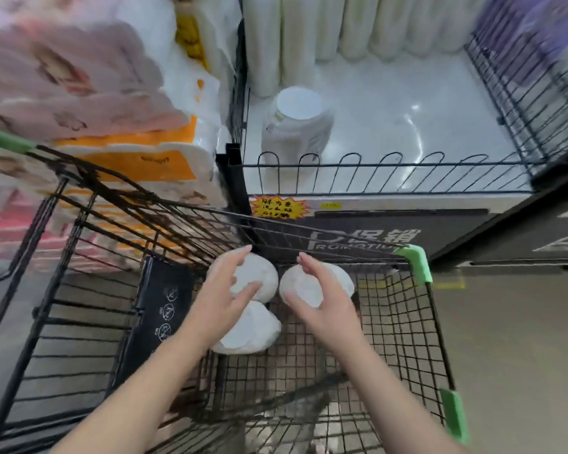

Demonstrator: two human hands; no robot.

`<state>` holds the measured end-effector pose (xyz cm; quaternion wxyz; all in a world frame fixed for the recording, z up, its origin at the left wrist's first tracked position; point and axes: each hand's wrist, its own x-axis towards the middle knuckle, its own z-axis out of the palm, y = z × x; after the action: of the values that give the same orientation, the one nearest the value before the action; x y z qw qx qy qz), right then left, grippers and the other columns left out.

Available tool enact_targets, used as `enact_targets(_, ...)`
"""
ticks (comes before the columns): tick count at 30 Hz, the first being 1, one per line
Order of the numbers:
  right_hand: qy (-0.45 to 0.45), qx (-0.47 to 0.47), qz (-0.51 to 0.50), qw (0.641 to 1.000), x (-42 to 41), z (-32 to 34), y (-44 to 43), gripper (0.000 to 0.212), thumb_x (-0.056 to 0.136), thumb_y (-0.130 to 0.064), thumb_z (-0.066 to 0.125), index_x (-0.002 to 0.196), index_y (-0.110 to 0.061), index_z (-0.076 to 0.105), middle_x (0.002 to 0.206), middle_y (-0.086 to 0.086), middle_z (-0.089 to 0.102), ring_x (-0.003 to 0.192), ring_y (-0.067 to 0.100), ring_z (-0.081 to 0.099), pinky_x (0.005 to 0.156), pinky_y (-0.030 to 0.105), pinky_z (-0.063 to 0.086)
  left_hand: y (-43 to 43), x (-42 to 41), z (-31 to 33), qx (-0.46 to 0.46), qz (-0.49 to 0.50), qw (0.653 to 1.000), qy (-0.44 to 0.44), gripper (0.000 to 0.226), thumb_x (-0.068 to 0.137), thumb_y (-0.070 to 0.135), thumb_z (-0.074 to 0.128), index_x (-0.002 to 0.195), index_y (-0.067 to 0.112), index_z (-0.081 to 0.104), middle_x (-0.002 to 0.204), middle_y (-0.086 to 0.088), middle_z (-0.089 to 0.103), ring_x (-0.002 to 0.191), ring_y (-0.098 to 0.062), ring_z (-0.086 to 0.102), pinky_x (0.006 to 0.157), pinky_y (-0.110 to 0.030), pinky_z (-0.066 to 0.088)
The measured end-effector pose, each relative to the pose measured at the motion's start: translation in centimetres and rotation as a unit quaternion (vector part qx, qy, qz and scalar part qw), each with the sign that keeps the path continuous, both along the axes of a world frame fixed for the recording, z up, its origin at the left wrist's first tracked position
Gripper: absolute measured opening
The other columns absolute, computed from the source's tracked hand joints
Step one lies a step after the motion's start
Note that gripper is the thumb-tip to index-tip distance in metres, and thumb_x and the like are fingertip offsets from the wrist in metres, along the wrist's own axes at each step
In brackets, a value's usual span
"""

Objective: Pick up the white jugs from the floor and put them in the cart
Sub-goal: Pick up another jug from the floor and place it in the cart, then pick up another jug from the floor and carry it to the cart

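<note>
Three white jugs stand upright in the black wire cart (417, 322), seen from above: one at the far left (259, 280), one at the far right (309, 285), one nearer to me (253, 332). My left hand (223, 296) hovers over the left jug with fingers spread and relaxed, holding nothing. My right hand (318, 303) is spread above the right jug, thumb and fingers on either side of its top; whether it touches is unclear. Another white jug (297, 126) stands on the white display platform (407, 109) beyond the cart.
A low black wire fence (391, 173) edges the platform, with taller wire panels (522, 86) at its right. Tall white containers (309, 34) line the back. Stacked tissue packs (95, 93) fill the left. Grey floor (512, 339) lies to the right of the cart.
</note>
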<state>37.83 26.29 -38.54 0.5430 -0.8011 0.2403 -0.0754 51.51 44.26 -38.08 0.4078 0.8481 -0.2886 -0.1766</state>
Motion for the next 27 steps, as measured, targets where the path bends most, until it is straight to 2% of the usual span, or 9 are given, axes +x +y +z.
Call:
enact_targets(2, -0.055, -0.009, -0.045, 0.997, -1.6, 3.8, -1.9, 0.063, 0.095, -0.031, 0.078, 0.151, -0.038, 0.05, 0.148, -0.027, 0.055, 0.139, -0.008, 0.048, 0.116, 0.015, 0.038, -2.9, -0.3, 4.6, -0.054, -0.018, 0.998, -0.004, 0.055, 0.098, 0.036, 0.063, 0.15, 0.033, 0.045, 0.143, 0.01, 0.049, 0.134, 0.002, 0.049, 0.106, -0.028, 0.051)
enact_targets(5, -0.124, -0.026, -0.126, 0.984, -5.2, 9.9, -4.9, 0.058, 0.096, -0.03, 0.077, 0.15, -0.034, 0.053, 0.144, -0.02, 0.061, 0.139, 0.004, 0.055, 0.117, 0.031, 0.045, -7.2, -1.3, 11.0, -0.121, -0.069, 0.99, -0.024, 0.057, 0.094, 0.043, 0.061, 0.147, 0.029, 0.047, 0.142, 0.007, 0.053, 0.135, -0.007, 0.054, 0.107, -0.034, 0.054)
enact_targets(8, -0.175, -0.06, -0.217, 0.959, -9.9, 16.1, -7.2, 0.054, 0.096, -0.029, 0.077, 0.146, -0.032, 0.057, 0.14, -0.017, 0.065, 0.135, 0.006, 0.058, 0.114, 0.029, 0.047, -11.8, -3.3, 16.8, -0.167, -0.142, 0.975, -0.042, 0.055, 0.096, 0.042, 0.062, 0.148, 0.031, 0.047, 0.143, 0.009, 0.055, 0.135, -0.01, 0.056, 0.112, -0.044, 0.051)
enact_targets(10, -0.209, -0.076, -0.267, 0.938, -13.3, 19.9, -8.1, 0.052, 0.096, -0.027, 0.078, 0.144, -0.031, 0.058, 0.138, -0.016, 0.067, 0.134, 0.006, 0.059, 0.113, 0.023, 0.046, -14.9, -5.3, 20.5, -0.213, -0.196, 0.956, -0.055, 0.052, 0.099, 0.039, 0.061, 0.148, 0.028, 0.047, 0.145, 0.006, 0.054, 0.138, -0.011, 0.053, 0.112, -0.039, 0.051)
enact_targets(16, -0.272, -0.167, -0.412, 0.853, -23.6, 26.6, -8.5, 0.05, 0.093, -0.028, 0.076, 0.14, -0.031, 0.059, 0.133, -0.011, 0.07, 0.13, 0.019, 0.064, 0.113, 0.034, 0.049, -22.2, -14.1, 28.2, -0.326, -0.36, 0.873, -0.043, 0.051, 0.097, 0.038, 0.063, 0.144, 0.026, 0.047, 0.147, -0.004, 0.053, 0.14, -0.022, 0.052, 0.11, -0.045, 0.051)
enact_targets(19, -0.279, -0.194, -0.471, 0.814, -28.8, 28.7, -7.6, 0.052, 0.093, -0.017, 0.079, 0.14, -0.03, 0.058, 0.134, -0.008, 0.07, 0.128, 0.018, 0.065, 0.11, 0.026, 0.048, -24.8, -19.1, 30.3, -0.344, -0.434, 0.832, -0.02, 0.052, 0.095, 0.038, 0.065, 0.143, 0.031, 0.049, 0.145, -0.001, 0.055, 0.14, -0.022, 0.052, 0.111, -0.048, 0.05)
enact_targets(21, -0.285, -0.214, -0.507, 0.785, -32.2, 29.6, -6.9, 0.053, 0.092, -0.016, 0.079, 0.138, -0.032, 0.058, 0.133, -0.009, 0.07, 0.126, 0.017, 0.066, 0.109, 0.023, 0.047, -26.2, -22.7, 31.1, -0.341, -0.478, 0.809, -0.011, 0.052, 0.094, 0.042, 0.066, 0.142, 0.033, 0.05, 0.144, 0.003, 0.056, 0.139, -0.019, 0.052, 0.112, -0.043, 0.05)
enact_targets(24, -0.289, -0.231, -0.558, 0.743, -37.3, 30.2, -6.2, 0.051, 0.091, -0.019, 0.078, 0.136, -0.035, 0.057, 0.131, -0.009, 0.07, 0.124, 0.016, 0.066, 0.111, 0.028, 0.048, -27.7, -27.9, 31.5, -0.318, -0.527, 0.788, 0.005, 0.054, 0.096, 0.039, 0.067, 0.145, 0.023, 0.05, 0.147, 0.009, 0.054, 0.142, -0.013, 0.05, 0.113, -0.035, 0.05)
enact_targets(27, -0.283, -0.232, -0.591, 0.719, -41.5, 30.2, -5.8, 0.049, 0.093, -0.023, 0.079, 0.136, -0.035, 0.058, 0.132, -0.009, 0.07, 0.126, 0.016, 0.065, 0.115, 0.037, 0.048, -28.9, -32.6, 31.5, -0.297, -0.566, 0.769, 0.012, 0.056, 0.099, 0.038, 0.067, 0.149, 0.022, 0.048, 0.149, 0.01, 0.052, 0.144, -0.01, 0.047, 0.114, -0.038, 0.048)
